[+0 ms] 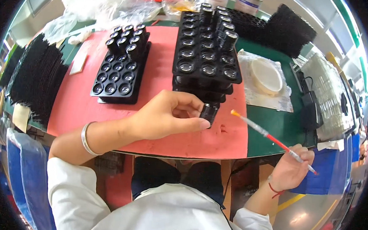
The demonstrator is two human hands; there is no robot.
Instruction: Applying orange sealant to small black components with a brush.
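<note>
My left hand point(167, 118) pinches a small black cylinder, like a lens barrel point(209, 113), between thumb and fingers over the pink mat. My right hand point(292, 168) grips a thin brush point(262, 131) with a red and clear handle. Its orange-tipped end points up and left toward the barrel, a short gap away. Just beyond my left hand stands a stack of black trays point(206, 81) with round pockets holding shiny lens parts; taller barrels stand in its far rows. A smaller black tray point(118, 88) to the left also has barrels in its far half.
A round white dish point(266, 77) lies on a foil-like sheet to the right. Stacked black trays point(38, 80) stand at far left, more point(290, 31) at back right. Clear trays point(328, 97) pile at the right edge. Plastic bags point(106, 4) and two white tins point(248, 2) sit behind.
</note>
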